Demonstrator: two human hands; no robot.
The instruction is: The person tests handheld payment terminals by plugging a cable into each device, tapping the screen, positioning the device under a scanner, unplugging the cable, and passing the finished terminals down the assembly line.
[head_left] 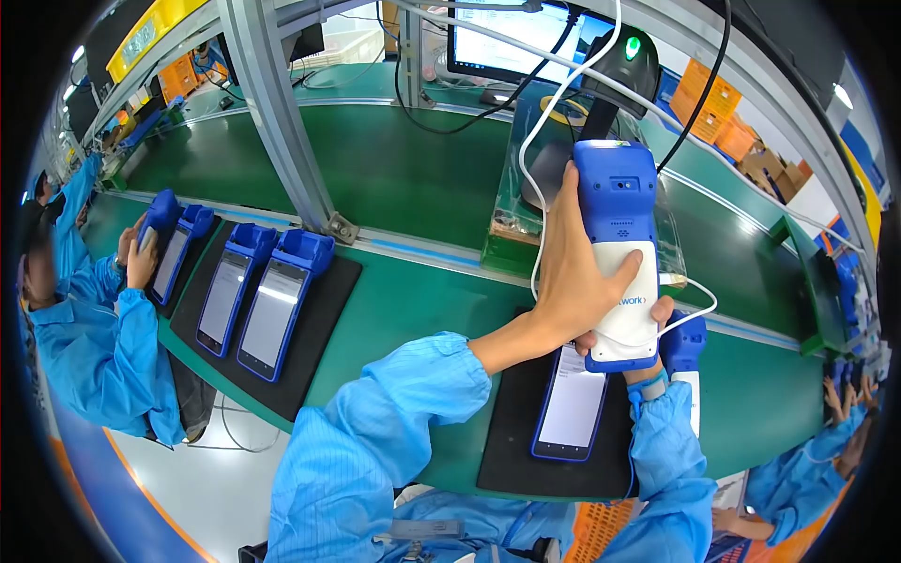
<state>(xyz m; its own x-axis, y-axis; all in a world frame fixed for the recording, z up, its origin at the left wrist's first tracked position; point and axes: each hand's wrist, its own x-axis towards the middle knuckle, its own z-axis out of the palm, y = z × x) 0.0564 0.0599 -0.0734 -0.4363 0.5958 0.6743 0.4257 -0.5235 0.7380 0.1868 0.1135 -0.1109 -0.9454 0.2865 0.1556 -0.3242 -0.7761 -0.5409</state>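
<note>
Both my hands grip a blue-and-white handheld payment terminal, held upright with its back toward me. My left hand wraps its left side, thumb across the white lower back. My right hand holds the bottom from behind, its fingers partly hidden. A white cable has its plug end at the terminal's right side and loops round its lower part. Above the terminal's top end stands a black barcode scanner with a green light. Below my hands, another terminal lies screen up on a black mat.
Two lit terminals lie on a mat at left, beside a co-worker handling another terminal. One more terminal lies right of my right wrist. A metal post, hanging cables and a monitor stand beyond. Other workers sit at right.
</note>
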